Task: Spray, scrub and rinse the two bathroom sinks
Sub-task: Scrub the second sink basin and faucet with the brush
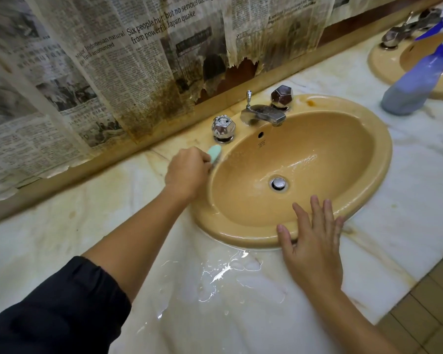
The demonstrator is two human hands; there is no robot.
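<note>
Scrubbing step: the left hand [187, 172] grips a green brush [214, 152] on the near sink [363, 139] rim, the right hand [313, 241] rests flat; next, likely scrub onward.

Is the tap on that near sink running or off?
Off. No water falls from the faucet spout into the near sink; only a thin wet film glistens in it around the drain.

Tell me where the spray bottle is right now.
In the head view, the spray bottle stands upper right on the marble counter, between the near sink and the far sink.
</note>
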